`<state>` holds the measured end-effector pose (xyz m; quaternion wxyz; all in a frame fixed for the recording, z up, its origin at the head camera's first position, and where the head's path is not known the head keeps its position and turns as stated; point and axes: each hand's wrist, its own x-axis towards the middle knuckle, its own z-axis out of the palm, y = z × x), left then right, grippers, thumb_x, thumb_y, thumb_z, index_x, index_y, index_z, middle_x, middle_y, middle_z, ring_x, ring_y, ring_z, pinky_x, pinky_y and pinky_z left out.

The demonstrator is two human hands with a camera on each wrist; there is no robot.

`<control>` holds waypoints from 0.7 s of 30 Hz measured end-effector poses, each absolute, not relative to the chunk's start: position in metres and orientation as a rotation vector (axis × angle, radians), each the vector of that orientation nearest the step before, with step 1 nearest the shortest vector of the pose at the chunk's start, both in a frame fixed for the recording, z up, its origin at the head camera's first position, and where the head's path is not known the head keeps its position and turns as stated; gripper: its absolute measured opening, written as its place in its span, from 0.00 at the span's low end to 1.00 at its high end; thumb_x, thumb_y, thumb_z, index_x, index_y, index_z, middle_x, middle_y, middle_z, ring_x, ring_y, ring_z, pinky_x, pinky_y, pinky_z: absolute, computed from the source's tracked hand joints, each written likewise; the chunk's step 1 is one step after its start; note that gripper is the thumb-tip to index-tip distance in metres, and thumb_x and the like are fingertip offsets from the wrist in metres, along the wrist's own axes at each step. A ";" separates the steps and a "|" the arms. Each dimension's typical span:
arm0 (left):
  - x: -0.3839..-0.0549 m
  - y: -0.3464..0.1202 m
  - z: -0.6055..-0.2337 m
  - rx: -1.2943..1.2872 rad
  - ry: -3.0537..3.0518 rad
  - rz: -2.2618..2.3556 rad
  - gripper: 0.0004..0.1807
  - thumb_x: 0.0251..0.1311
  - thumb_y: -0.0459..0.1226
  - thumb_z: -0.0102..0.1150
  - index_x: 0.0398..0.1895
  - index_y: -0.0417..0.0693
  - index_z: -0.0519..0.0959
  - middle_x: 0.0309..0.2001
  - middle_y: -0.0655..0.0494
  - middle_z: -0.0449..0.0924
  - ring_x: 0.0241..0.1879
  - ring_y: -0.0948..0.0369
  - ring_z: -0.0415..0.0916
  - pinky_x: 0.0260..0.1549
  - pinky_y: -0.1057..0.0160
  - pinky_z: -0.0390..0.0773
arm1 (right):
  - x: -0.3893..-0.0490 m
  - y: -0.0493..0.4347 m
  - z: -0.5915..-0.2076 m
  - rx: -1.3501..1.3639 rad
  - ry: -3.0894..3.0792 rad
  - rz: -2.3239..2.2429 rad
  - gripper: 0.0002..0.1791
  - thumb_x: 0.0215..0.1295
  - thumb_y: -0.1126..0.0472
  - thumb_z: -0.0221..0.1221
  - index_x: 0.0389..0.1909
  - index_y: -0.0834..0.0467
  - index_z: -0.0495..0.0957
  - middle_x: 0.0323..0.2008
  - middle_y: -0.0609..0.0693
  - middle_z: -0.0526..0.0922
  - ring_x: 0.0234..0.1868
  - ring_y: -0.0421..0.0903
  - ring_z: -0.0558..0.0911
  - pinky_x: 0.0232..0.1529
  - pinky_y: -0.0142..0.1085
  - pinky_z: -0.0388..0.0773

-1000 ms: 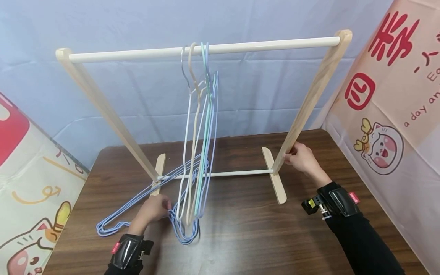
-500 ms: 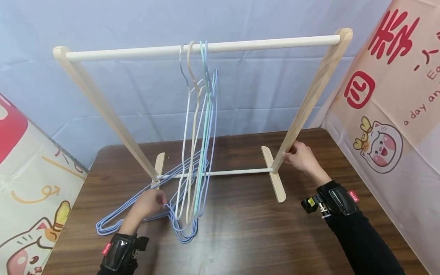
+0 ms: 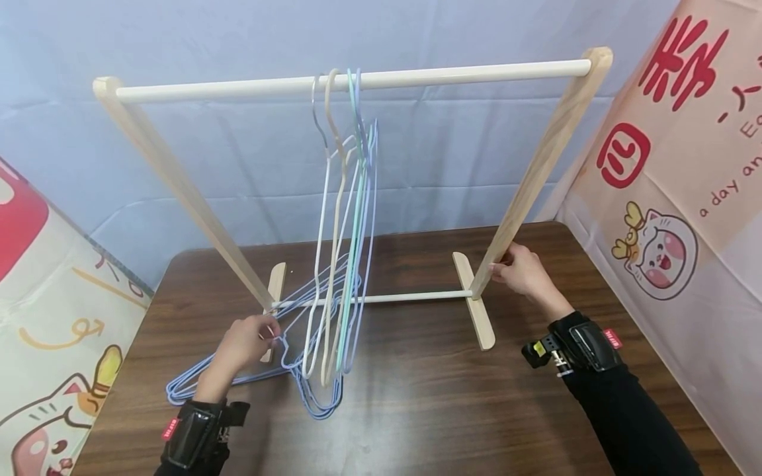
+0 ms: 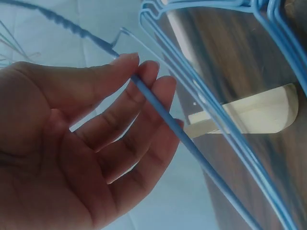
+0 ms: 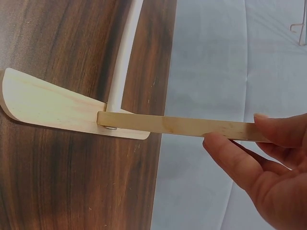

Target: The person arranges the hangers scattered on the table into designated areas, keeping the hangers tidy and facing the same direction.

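My left hand [image 3: 241,347] pinches the wire of a blue hanger [image 4: 205,167] between thumb and fingertips, just below its twisted neck. More blue hangers [image 3: 184,385] lie on the table around the rack's left foot, partly behind the hand. Over on the other side, my right hand [image 3: 522,272] grips the lower part of the right wooden upright [image 5: 187,125], thumb on one face and fingers on the other. From the white top rod [image 3: 464,77] hang a white hanger [image 3: 320,231], a cream hanger [image 3: 340,201], a green hanger and some blue ones, bunched near the middle.
The rack stands on two wooden feet, the right foot [image 3: 481,324] showing fully, joined by a thin white lower rod [image 3: 417,297]. Below is a dark wooden table [image 3: 411,410]. A pale blue cloth [image 3: 238,39] hangs behind, with printed banners [image 3: 655,218] at both sides.
My left hand has moved left and slightly up, drawing a blue hanger's hook end away from the bunch. The right hand keeps its place on the upright.
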<state>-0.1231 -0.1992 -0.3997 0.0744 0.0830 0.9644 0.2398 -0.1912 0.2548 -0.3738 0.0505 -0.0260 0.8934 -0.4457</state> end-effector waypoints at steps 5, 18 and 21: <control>-0.124 -0.202 -0.394 0.245 2.914 0.724 0.07 0.48 0.26 0.60 0.24 0.47 0.76 0.26 0.52 0.81 0.27 0.53 0.76 0.25 0.56 0.71 | -0.191 0.254 -0.373 -0.077 2.720 -1.358 0.19 0.64 0.72 0.50 0.53 0.77 0.62 0.42 0.75 0.71 0.45 0.67 0.76 0.42 0.46 0.76; -0.130 -0.209 -0.376 0.198 3.033 0.658 0.09 0.46 0.25 0.56 0.30 0.44 0.79 0.27 0.49 0.80 0.25 0.53 0.74 0.22 0.55 0.70 | -0.191 0.254 -0.373 -0.072 2.721 -1.344 0.19 0.64 0.72 0.50 0.54 0.77 0.62 0.42 0.75 0.71 0.46 0.67 0.75 0.42 0.45 0.76; -0.132 -0.211 -0.372 0.197 3.066 0.630 0.07 0.49 0.28 0.57 0.33 0.42 0.79 0.26 0.49 0.80 0.24 0.52 0.74 0.21 0.54 0.70 | -0.190 0.254 -0.373 -0.068 2.727 -1.332 0.19 0.64 0.72 0.50 0.54 0.77 0.62 0.43 0.75 0.71 0.46 0.67 0.75 0.41 0.42 0.77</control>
